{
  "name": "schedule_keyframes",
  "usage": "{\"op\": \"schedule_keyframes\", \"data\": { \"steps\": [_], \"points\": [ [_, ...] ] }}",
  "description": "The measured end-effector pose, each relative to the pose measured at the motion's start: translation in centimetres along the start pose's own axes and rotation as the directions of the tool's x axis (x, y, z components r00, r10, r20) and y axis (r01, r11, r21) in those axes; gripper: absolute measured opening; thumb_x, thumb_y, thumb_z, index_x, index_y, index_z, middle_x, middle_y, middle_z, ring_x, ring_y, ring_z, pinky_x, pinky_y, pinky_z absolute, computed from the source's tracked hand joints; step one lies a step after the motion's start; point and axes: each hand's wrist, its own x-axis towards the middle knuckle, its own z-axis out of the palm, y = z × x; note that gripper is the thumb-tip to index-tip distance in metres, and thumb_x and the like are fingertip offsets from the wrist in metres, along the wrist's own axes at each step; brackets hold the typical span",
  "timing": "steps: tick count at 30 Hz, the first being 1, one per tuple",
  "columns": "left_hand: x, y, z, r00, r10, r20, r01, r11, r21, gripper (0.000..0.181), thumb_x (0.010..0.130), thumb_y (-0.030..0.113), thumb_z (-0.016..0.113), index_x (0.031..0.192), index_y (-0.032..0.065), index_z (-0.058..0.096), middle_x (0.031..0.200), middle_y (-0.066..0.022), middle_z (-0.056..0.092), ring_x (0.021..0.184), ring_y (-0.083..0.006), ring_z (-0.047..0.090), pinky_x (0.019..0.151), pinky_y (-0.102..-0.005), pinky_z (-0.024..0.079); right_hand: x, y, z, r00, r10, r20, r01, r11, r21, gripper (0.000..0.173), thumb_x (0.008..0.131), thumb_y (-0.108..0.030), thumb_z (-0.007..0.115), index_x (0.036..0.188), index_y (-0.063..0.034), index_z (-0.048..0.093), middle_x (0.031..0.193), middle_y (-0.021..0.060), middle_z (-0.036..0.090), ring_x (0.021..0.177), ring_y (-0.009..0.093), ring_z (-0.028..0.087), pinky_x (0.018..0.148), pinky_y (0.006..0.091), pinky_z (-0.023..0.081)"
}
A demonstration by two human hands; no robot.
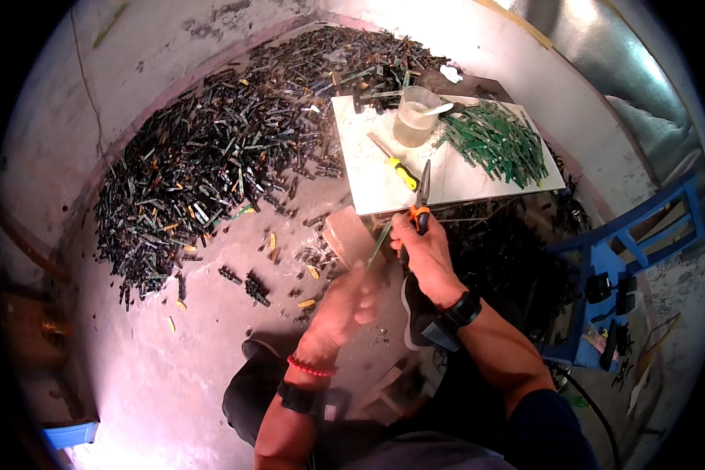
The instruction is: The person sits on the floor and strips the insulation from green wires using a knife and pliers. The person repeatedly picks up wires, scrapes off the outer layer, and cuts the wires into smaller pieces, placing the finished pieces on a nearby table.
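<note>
My right hand grips orange-and-black pliers, their long jaws pointing up over the near edge of a white board. To its left, my left hand is blurred, and its fingers are close to the lower end of a thin green strip; whether they hold it cannot be told. On the board lie a yellow-and-black screwdriver and a pile of green circuit-board strips. Between them and farther back stands a clear plastic cup of cloudy liquid with a white utensil in it.
A large heap of dark electronic strips covers the floor at left and back. A brick-like block sits by the board's near left corner. Dark pieces lie under the board's right side, beside a blue chair. A black cable runs at lower right.
</note>
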Motion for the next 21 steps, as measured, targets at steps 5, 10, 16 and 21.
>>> {"op": "schedule_keyframes", "data": {
  "steps": [5, 10, 16, 21],
  "points": [
    [0.2, 0.1, -0.4, 0.999, 0.031, -0.037, -0.034, 0.996, -0.081, 0.038, 0.096, 0.043, 0.047, 0.073, 0.0129, 0.043, 0.059, 0.0017, 0.038, 0.045, -0.0077, 0.028, 0.039, -0.0201, 0.025, 3.6, -1.8, -5.1, 0.984, -0.103, -0.144, 0.062, 0.962, -0.267, 0.026, 0.084, -0.025, 0.054, 0.1, -0.0042, 0.054, 0.077, 0.0002, 0.052, 0.063, 0.009, 0.05, 0.055, 0.022, 0.04],
    [0.4, 0.0, -1.1, 0.995, 0.041, 0.09, -0.035, 0.997, -0.07, 0.033, 0.094, 0.04, 0.053, 0.078, 0.0116, 0.046, 0.067, 0.002, 0.042, 0.055, -0.008, 0.038, 0.042, -0.0202, 0.028, 7.0, -1.9, -9.9, 0.936, -0.275, -0.22, 0.072, 0.761, -0.644, 0.048, 0.073, -0.026, 0.063, 0.108, 0.006, 0.054, 0.093, 0.019, 0.062, 0.089, 0.034, 0.059, 0.08, 0.0406, 0.045],
    [0.5, -0.2, -0.5, 0.998, 0.06, 0.037, -0.06, 0.998, -0.01, 0.036, 0.094, 0.041, 0.053, 0.075, 0.0119, 0.046, 0.063, 0.0012, 0.041, 0.051, -0.0091, 0.036, 0.042, -0.0206, 0.027, 6.4, -2.5, -9.0, 0.921, -0.364, -0.139, 0.069, 0.503, -0.862, 0.058, 0.071, -0.026, 0.071, 0.121, -0.0015, 0.054, 0.108, 0.0207, 0.061, 0.098, 0.037, 0.057, 0.085, 0.0423, 0.046],
    [0.4, 0.1, -0.1, 0.997, 0.068, 0.034, -0.068, 0.998, 0.005, 0.037, 0.093, 0.043, 0.053, 0.076, 0.011, 0.046, 0.062, 0.0008, 0.042, 0.05, -0.0094, 0.037, 0.042, -0.0208, 0.027, 7.6, -1.1, -8.8, 0.875, -0.477, -0.089, 0.111, 0.376, -0.92, 0.055, 0.072, -0.024, 0.072, 0.12, -0.0038, 0.055, 0.11, 0.0169, 0.06, 0.107, 0.037, 0.051, 0.091, 0.0432, 0.043]
  ]
}}
